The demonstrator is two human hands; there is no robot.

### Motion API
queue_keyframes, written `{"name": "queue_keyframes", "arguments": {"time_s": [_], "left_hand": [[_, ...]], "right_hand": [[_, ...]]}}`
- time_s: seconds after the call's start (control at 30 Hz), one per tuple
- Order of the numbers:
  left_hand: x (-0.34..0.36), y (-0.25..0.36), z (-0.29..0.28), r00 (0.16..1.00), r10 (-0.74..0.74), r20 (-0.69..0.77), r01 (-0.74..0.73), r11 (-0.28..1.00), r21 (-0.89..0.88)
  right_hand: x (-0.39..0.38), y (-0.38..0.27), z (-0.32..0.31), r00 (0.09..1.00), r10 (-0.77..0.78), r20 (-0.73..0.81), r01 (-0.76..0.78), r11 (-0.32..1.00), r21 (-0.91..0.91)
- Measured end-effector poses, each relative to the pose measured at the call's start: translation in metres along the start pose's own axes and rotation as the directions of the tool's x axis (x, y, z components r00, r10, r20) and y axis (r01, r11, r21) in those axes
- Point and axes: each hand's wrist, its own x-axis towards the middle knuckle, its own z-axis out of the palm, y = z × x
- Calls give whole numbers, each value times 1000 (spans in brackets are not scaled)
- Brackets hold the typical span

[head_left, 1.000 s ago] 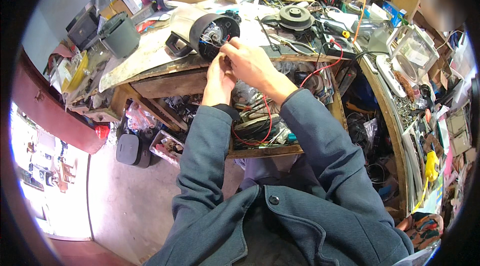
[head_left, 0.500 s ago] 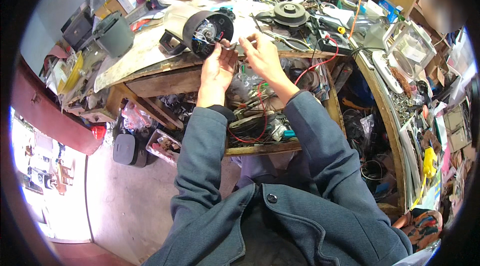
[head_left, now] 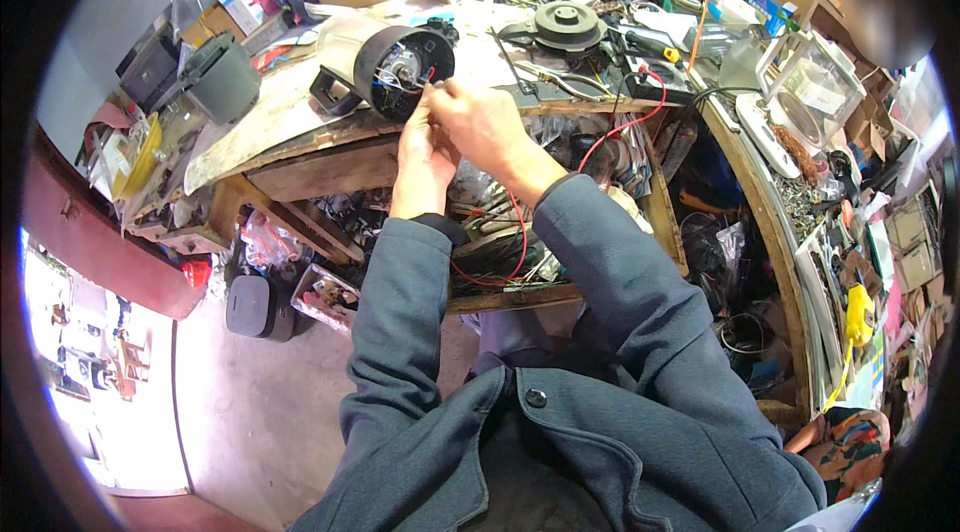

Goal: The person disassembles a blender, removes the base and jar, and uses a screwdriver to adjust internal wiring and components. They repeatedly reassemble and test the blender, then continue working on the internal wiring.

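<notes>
A round black appliance housing with a side handle lies on its side at the bench's front edge. Its open end faces me, showing a motor and thin wires inside. Just in front of that opening, my left hand is closed with its fingertips raised. My right hand is closed too, and its fingers meet the left fingertips by the lower right of the rim. Whatever is pinched between them is hidden by the fingers.
On the bench right of the housing lie a round dark disc-shaped part, pliers and a red lead. A grey pot stands to the left. Beneath my forearms an open drawer holds tangled cables.
My right hand has moved left and now meets my left hand at the opening; before, the two were apart. The view has shifted slightly.
</notes>
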Motion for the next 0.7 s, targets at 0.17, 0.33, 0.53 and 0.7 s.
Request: {"name": "queue_keyframes", "arguments": {"time_s": [0.17,0.33,0.53,0.7], "left_hand": [[-14,7,10,999,15,28,-16,998,67],[10,3,-9,998,26,-51,-26,1000,3],[26,-3,-7,996,-47,-77,32,982,-185],[17,3,-7,993,7,-122,-15,998,-69]], "right_hand": [[1,1,-7,976,-217,4,215,962,-168],[-3,1,-9,994,-108,14,107,993,42],[-9,3,-25,931,335,-143,-281,911,303],[7,14,-22,928,370,-50,-339,891,301]]}}
